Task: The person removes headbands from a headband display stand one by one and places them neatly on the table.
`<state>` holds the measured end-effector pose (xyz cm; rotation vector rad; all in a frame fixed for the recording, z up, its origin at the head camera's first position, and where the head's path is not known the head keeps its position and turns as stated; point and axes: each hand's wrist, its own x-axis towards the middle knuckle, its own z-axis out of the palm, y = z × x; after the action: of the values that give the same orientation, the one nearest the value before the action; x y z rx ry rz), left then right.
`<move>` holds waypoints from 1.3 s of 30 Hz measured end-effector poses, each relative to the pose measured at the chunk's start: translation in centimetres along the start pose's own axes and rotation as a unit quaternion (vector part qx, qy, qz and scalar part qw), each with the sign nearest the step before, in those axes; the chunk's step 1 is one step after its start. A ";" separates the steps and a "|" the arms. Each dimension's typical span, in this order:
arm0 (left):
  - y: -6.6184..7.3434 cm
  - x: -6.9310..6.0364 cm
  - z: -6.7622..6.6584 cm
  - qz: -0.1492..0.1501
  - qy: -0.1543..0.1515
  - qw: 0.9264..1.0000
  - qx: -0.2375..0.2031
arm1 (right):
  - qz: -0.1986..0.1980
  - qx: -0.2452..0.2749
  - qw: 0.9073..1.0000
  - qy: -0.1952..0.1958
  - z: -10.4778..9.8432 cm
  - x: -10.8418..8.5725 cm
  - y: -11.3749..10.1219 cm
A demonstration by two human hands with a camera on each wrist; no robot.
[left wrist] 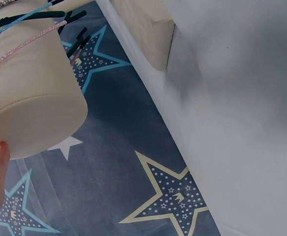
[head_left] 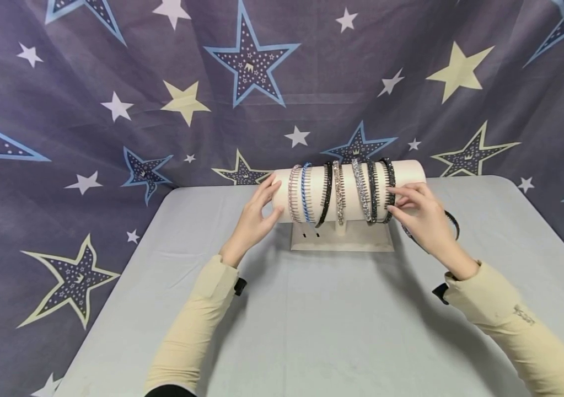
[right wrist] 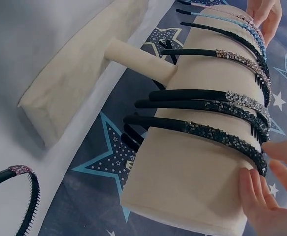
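Note:
A cream display roll (head_left: pixel 282 201) on a T-shaped stand carries several toothed headbands side by side. My left hand (head_left: pixel 258 212) rests on the roll's left end, thumb in front and fingers above. Close to it sit a pink headband (head_left: pixel 294 193) and a blue headband (head_left: pixel 306 193). Further along come a black headband (head_left: pixel 327 193), a brownish glitter headband (head_left: pixel 338 193), a silver one and two dark ones. My right hand (head_left: pixel 423 212) pinches the rightmost black glitter headband (right wrist: pixel 217 137), its fingertips on either side of the band in the right wrist view.
The stand's flat base (head_left: pixel 341 241) rests on a grey-covered table (head_left: pixel 336 320). Another black headband with pink glitter (right wrist: pixel 22 170) lies on the table to the right of the stand, partly behind my right hand. A star-patterned curtain (head_left: pixel 311 71) hangs behind.

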<state>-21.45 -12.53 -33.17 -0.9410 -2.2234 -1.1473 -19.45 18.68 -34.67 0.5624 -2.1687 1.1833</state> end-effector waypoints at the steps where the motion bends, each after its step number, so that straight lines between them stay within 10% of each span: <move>1: 0.0 0.0 0.0 -0.001 0.000 1.000 0.000 | -0.001 -0.004 1.000 0.002 0.0 0.0 0.0; 39: 0.1 0.0 0.0 -0.016 -0.009 1.000 -0.001 | 0.020 -0.075 0.997 0.017 0.1 -0.1 -0.3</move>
<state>-21.42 -12.52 -33.11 -0.9235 -2.2601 -1.1585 -19.22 18.43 -34.59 0.4334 -2.2270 1.0313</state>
